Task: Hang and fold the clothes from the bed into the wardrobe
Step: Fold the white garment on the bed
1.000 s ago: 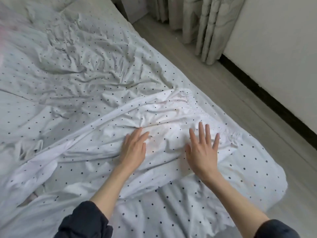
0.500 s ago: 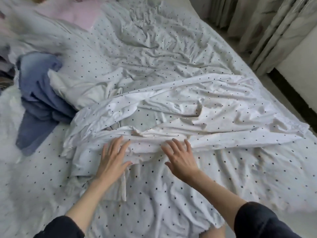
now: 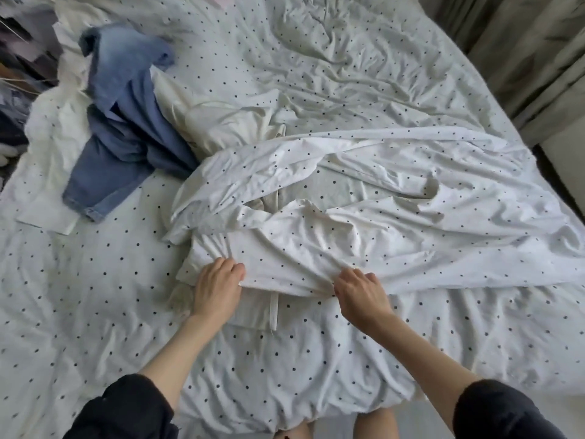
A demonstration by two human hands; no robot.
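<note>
Head view: left hand [image 3: 218,288] and right hand [image 3: 359,291] both pinch the near hem of the white polka-dot garment [image 3: 316,245], spread on the matching bed sheet [image 3: 95,296] (presumably to fold it), denim jacket [image 3: 126,128] waiting beyond.

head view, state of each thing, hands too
left hand: gripping the dotted garment's near edge
right hand: gripping the same edge
dotted garment: spread crumpled on the bed, unfolded
blue denim garment: lying crumpled, unfolded
cream garment: bunched, unfolded
</note>
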